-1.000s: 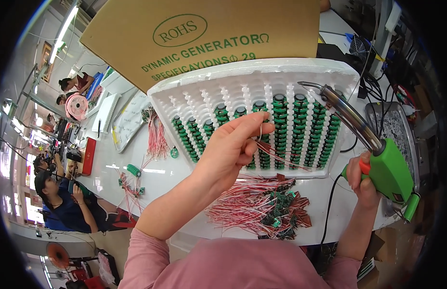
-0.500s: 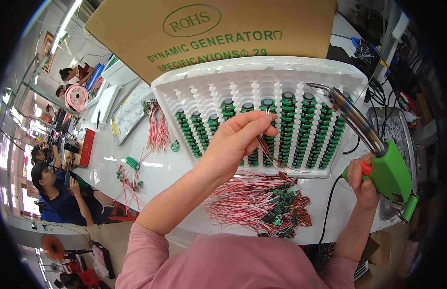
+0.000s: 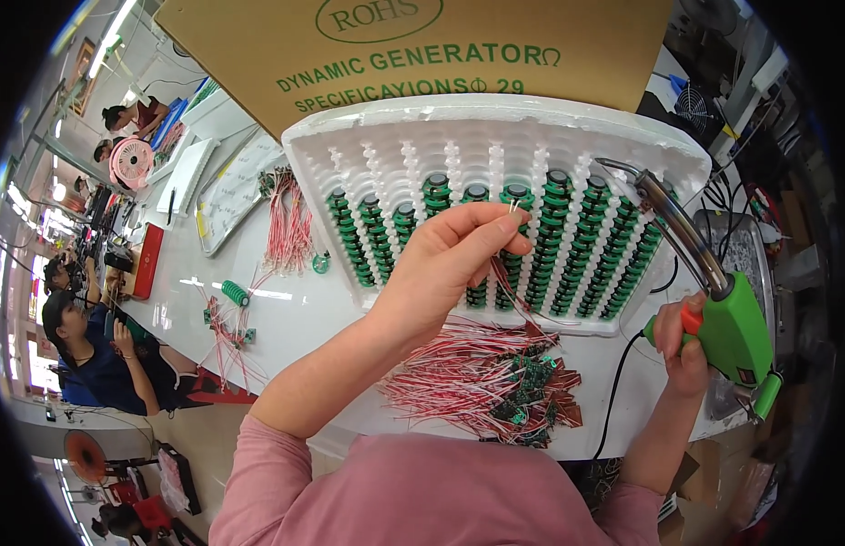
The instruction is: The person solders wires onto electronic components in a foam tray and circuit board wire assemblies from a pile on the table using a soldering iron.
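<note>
Head view shows the left hand (image 3: 450, 255) near the centre of the frame, its fingers (image 3: 486, 238) pinching thin wires (image 3: 514, 207) over a white foam tray (image 3: 495, 111), and the right hand (image 3: 682, 346) at right, wrapped around a green soldering gun (image 3: 739, 328).

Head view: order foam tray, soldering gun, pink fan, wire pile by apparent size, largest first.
1. Foam tray
2. Wire pile and soldering gun: unranked; the pile looks broader, the gun longer and possibly nearer the camera
3. Pink fan, much smaller
</note>
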`<state>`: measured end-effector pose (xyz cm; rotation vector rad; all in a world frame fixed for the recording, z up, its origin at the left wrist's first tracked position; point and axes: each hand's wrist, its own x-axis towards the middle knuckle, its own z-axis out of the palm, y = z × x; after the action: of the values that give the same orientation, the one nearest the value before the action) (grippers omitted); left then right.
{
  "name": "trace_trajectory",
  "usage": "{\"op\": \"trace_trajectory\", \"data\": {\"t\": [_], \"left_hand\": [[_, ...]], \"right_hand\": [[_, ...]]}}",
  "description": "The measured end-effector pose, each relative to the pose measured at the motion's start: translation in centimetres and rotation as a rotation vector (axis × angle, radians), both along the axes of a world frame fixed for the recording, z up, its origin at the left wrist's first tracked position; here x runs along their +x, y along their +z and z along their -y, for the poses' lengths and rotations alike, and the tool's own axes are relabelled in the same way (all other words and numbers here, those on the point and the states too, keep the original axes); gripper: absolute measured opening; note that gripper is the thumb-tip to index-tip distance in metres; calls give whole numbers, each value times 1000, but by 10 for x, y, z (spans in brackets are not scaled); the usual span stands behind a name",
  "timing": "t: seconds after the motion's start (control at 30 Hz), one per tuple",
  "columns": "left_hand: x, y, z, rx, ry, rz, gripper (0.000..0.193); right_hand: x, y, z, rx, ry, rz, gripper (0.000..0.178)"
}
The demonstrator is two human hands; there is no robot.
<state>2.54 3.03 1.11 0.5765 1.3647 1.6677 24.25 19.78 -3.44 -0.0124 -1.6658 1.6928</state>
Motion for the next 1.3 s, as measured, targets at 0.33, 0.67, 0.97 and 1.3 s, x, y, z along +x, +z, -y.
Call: {"op": "trace_trajectory", "data": {"t": [0.33,0.67,0.97,1.3], "left_hand": [[5,20,81,-96,-101,49,11],[-60,-33,299,-519,846,-447,17],[-116,-92,304,-1360,556,-1771,10],[-19,-68,191,-366,263,-1163,21]], "right_hand": [[13,-23,1,-134,-16,82,50],[22,-40,-8,-74,180,112,48],[14,-12,45,-210,-437,-10,42],[42,7,71,175,-46,87,39]]}}
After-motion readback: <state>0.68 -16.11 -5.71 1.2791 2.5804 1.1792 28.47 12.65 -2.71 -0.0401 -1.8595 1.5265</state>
